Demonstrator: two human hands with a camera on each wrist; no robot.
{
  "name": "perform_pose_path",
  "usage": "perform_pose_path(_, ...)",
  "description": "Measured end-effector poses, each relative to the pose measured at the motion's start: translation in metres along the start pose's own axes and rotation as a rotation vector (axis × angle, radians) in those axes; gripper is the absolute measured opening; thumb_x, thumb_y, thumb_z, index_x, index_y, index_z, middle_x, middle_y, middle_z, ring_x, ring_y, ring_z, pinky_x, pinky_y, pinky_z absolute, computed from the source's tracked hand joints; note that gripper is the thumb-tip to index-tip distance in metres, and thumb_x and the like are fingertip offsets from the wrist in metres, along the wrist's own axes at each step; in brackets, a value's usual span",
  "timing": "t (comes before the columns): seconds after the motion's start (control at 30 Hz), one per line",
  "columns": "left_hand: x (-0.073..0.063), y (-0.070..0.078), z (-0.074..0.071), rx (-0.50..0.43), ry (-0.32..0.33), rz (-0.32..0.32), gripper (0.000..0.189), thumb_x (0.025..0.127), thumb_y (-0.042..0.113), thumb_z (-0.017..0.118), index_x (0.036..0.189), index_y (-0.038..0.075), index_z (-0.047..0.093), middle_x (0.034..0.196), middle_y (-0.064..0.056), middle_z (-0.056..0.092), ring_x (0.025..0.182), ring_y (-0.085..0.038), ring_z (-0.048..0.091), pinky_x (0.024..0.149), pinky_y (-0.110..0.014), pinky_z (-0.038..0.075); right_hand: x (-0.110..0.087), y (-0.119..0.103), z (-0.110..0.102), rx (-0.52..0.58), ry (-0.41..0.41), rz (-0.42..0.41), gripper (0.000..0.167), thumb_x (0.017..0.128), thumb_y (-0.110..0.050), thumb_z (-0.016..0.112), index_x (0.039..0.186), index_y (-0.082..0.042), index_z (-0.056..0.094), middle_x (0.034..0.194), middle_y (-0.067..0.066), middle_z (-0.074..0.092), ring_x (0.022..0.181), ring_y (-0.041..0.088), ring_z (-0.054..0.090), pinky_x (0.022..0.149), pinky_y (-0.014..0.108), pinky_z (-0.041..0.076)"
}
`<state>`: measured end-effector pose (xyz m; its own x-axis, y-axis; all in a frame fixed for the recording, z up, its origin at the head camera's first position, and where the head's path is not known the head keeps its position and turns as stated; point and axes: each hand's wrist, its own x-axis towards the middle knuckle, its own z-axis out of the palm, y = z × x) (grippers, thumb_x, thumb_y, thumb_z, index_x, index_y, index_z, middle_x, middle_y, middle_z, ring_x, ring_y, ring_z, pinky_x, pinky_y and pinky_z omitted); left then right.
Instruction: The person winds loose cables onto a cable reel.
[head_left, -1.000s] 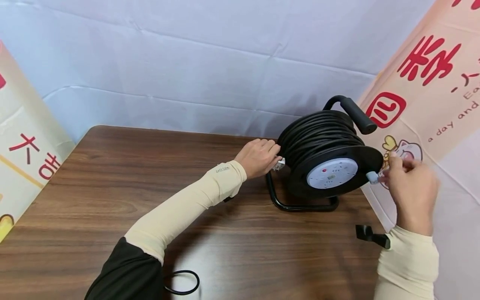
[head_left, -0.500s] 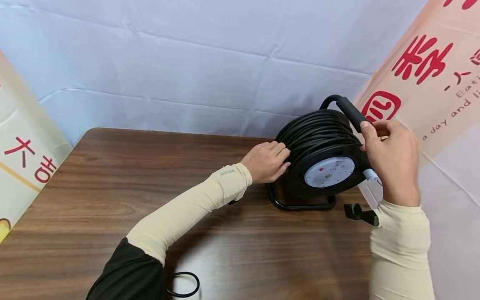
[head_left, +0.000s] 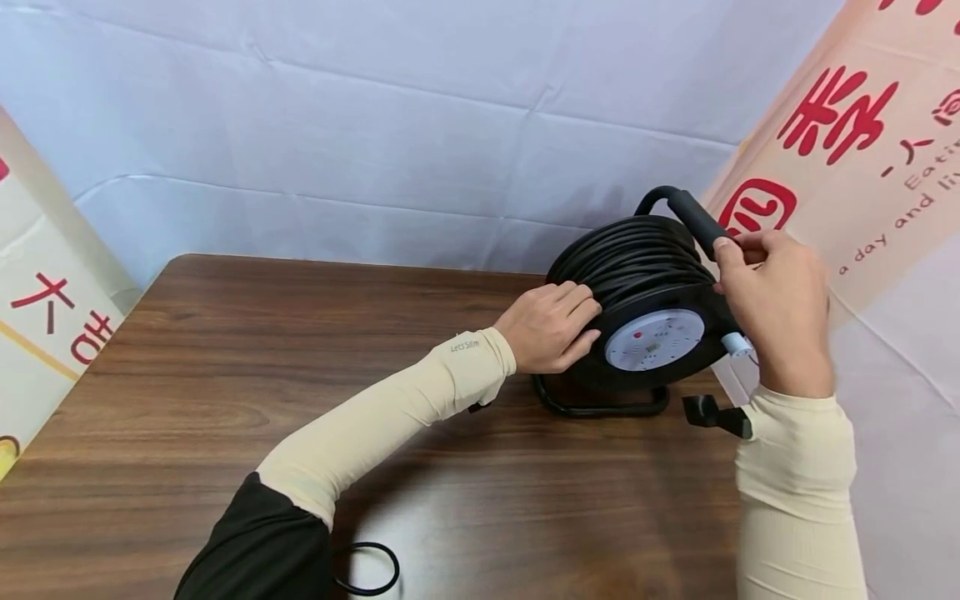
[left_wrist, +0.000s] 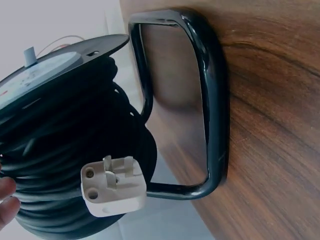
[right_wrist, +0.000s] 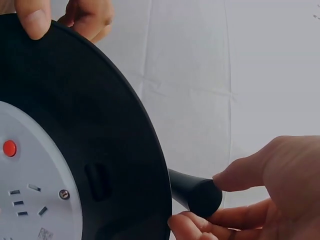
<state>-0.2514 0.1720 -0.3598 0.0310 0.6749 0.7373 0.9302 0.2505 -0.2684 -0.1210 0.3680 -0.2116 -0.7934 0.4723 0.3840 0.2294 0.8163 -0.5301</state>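
A black cable reel (head_left: 630, 267), wound with thick black cable, stands on its tubular frame at the table's right. My left hand (head_left: 551, 325) grips the rim of its near flange, thumb on the front face (right_wrist: 36, 22) and fingers behind. My right hand (head_left: 783, 304) pinches the end of the reel's black carrying handle (head_left: 696, 221) between thumb and fingers. A pale crank knob (head_left: 737, 344) sticks out below that hand. On the flange sits a white round socket panel (head_left: 654, 340) with a red button. A white plug (left_wrist: 114, 186) lies against the wound cable.
The reel stands on a brown wooden table (head_left: 225, 375), close to a white cloth backdrop (head_left: 337, 125). A loop of black cord (head_left: 375, 547) shows by the left sleeve at the front. A black strap (head_left: 716, 414) hangs from the right sleeve.
My left hand has moved right, from beside the plug onto the flange rim. My right hand has left the crank knob area and moved up and left to take the handle's end.
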Motion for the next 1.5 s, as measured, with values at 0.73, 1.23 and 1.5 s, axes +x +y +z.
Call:
perform_pose_path(0.73,-0.009,-0.018,0.007,0.096,0.025,-0.051,0.020,0.104,0.022,0.050,0.103,0.007,0.063,0.103,-0.009,0.057,0.089,-0.023,0.052,0.075,-0.032,0.047,0.021,-0.019,0.006,0.001,-0.039,-0.002,0.055,0.100,-0.042,0.050,0.123,0.004,0.069,0.078,0.004,0.066,0.085,0.021,0.049,0.064,0.032,0.042)
perform_pose_path(1.23,-0.003,-0.022,0.026,0.153,-0.045,-0.145,0.021,0.106,0.025,0.049,0.108,0.010,0.064,0.102,-0.007,0.055,0.087,-0.021,0.049,0.072,-0.031,0.045,0.054,-0.009,0.015,0.040,-0.090,0.027,0.052,0.101,-0.039,0.052,0.125,0.005,0.068,0.066,-0.022,0.052,0.069,0.006,0.050,0.058,0.021,0.042)
perform_pose_path(1.5,-0.003,-0.021,0.038,0.208,-0.102,-0.215,0.022,0.107,0.029,0.049,0.110,0.013,0.064,0.105,-0.006,0.055,0.088,-0.020,0.051,0.071,-0.029,0.044,0.068,0.000,0.024,0.128,-0.177,0.085,0.052,0.102,-0.039,0.054,0.132,0.003,0.063,0.074,-0.017,0.056,0.064,0.000,0.055,0.056,0.015,0.049)
